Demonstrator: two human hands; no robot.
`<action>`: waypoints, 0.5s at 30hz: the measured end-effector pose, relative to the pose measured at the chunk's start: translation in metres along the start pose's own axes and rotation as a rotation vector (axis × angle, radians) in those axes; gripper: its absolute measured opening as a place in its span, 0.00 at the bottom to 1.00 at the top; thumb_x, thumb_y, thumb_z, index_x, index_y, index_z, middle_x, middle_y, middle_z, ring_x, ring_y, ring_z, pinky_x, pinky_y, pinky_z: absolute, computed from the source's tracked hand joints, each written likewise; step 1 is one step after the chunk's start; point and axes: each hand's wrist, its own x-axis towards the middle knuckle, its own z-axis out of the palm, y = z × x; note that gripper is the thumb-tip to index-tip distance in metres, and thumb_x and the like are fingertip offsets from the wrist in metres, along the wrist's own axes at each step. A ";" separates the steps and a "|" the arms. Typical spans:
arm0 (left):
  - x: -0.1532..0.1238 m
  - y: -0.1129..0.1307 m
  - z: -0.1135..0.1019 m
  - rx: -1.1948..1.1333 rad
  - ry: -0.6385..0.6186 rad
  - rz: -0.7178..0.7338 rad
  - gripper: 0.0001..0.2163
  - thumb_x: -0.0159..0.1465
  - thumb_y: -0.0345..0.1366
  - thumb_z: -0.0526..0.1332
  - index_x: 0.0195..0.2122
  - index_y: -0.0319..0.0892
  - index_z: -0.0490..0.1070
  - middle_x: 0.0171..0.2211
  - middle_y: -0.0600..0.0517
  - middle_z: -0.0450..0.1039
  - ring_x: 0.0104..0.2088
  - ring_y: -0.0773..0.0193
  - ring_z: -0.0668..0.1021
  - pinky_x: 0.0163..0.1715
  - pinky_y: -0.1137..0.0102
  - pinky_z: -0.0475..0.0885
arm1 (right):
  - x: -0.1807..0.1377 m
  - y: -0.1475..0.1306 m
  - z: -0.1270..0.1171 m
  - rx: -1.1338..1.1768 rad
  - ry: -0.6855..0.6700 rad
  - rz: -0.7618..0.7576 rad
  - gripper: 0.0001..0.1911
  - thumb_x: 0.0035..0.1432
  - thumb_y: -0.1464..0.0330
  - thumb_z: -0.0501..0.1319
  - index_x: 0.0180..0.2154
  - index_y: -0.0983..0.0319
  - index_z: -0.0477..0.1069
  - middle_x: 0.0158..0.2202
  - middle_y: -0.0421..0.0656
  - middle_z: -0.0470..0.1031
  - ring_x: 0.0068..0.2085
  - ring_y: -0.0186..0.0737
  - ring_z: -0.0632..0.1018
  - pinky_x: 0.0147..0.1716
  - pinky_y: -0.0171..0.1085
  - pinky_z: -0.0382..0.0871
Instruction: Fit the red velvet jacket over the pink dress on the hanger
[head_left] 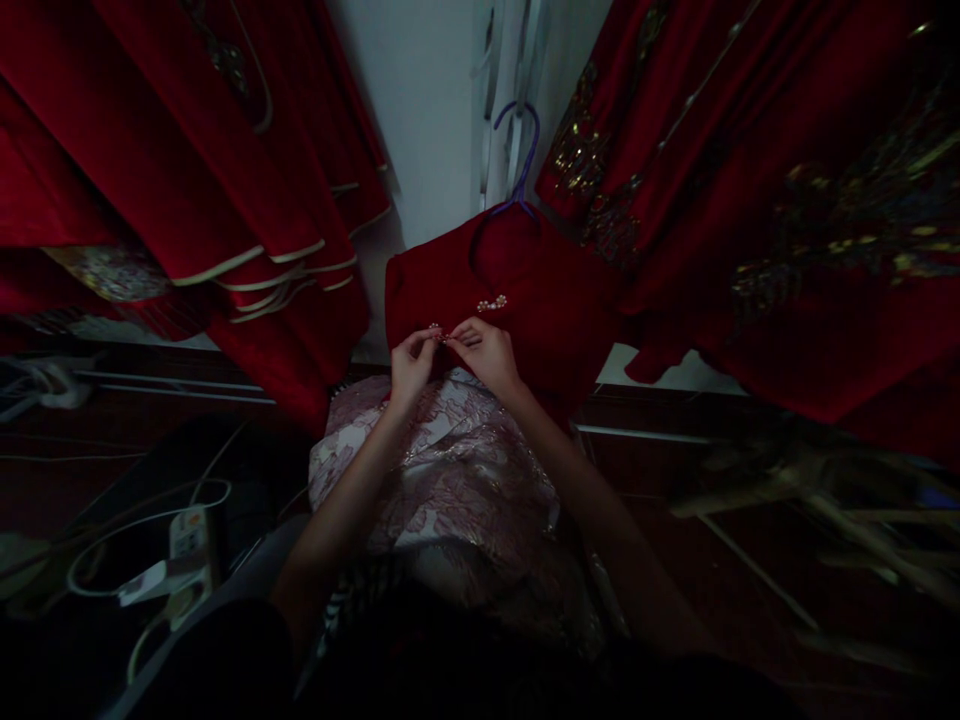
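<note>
A red garment (555, 300) with a round neckline hangs on a purple hanger (519, 180) in front of me. A small beaded, pale clasp (493, 303) sits on its front below the neckline. Lower on the front, my left hand (412, 362) and my right hand (486, 350) meet, fingertips pinched close together on a second small beaded clasp (436, 327). Its details are mostly covered by my fingers and hard to make out in the dim light. Shiny pale pink patterned fabric (465, 470) lies beneath my forearms.
Red garments with pale trim (247, 180) hang at the left, and red garments with gold beading (720, 200) hang at the right. A white power strip (189, 550) with cables lies at lower left. Blurred wooden-looking bars (795, 490) stand at lower right.
</note>
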 end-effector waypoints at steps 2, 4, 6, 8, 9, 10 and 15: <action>0.000 0.001 0.000 -0.005 -0.002 0.012 0.13 0.56 0.42 0.63 0.37 0.38 0.76 0.39 0.46 0.79 0.39 0.63 0.79 0.45 0.65 0.73 | 0.000 0.000 0.000 -0.018 -0.004 -0.021 0.02 0.54 0.69 0.62 0.32 0.59 0.70 0.31 0.39 0.77 0.33 0.34 0.79 0.36 0.35 0.75; 0.000 0.002 0.000 0.000 -0.003 0.012 0.14 0.54 0.43 0.66 0.37 0.38 0.76 0.38 0.45 0.79 0.37 0.63 0.79 0.44 0.65 0.74 | 0.000 0.000 0.000 -0.038 -0.006 -0.030 0.01 0.55 0.69 0.61 0.32 0.59 0.70 0.31 0.39 0.77 0.34 0.34 0.79 0.36 0.35 0.74; 0.000 0.003 0.000 0.003 -0.001 0.010 0.16 0.53 0.43 0.67 0.37 0.37 0.76 0.38 0.45 0.79 0.36 0.63 0.80 0.42 0.66 0.74 | -0.001 0.001 0.000 -0.052 0.001 -0.026 0.01 0.56 0.69 0.61 0.32 0.59 0.70 0.32 0.39 0.77 0.34 0.34 0.79 0.37 0.35 0.74; 0.000 0.004 0.000 0.014 0.001 0.015 0.16 0.54 0.43 0.67 0.37 0.37 0.76 0.38 0.45 0.80 0.36 0.63 0.80 0.42 0.66 0.75 | -0.002 0.001 0.001 -0.066 0.019 -0.018 0.01 0.56 0.69 0.61 0.32 0.59 0.70 0.32 0.39 0.78 0.33 0.34 0.79 0.37 0.36 0.74; -0.001 0.004 -0.001 0.027 0.001 0.021 0.15 0.54 0.43 0.67 0.37 0.37 0.77 0.38 0.45 0.80 0.37 0.62 0.80 0.43 0.66 0.75 | -0.002 0.002 0.001 -0.072 0.023 -0.016 0.01 0.56 0.69 0.60 0.32 0.59 0.70 0.33 0.39 0.78 0.33 0.34 0.79 0.37 0.36 0.74; -0.001 0.005 -0.001 0.047 -0.002 0.027 0.15 0.55 0.43 0.67 0.37 0.37 0.77 0.38 0.45 0.80 0.37 0.62 0.80 0.43 0.66 0.75 | -0.002 0.002 0.001 -0.080 0.025 -0.012 0.01 0.56 0.69 0.60 0.32 0.59 0.70 0.33 0.39 0.78 0.33 0.34 0.79 0.37 0.36 0.74; -0.003 0.006 -0.006 0.170 -0.039 0.068 0.14 0.57 0.43 0.65 0.38 0.38 0.78 0.38 0.46 0.80 0.37 0.61 0.81 0.41 0.66 0.75 | -0.002 0.000 0.004 -0.112 0.034 -0.008 0.01 0.57 0.69 0.59 0.33 0.59 0.70 0.34 0.39 0.78 0.34 0.34 0.78 0.38 0.35 0.73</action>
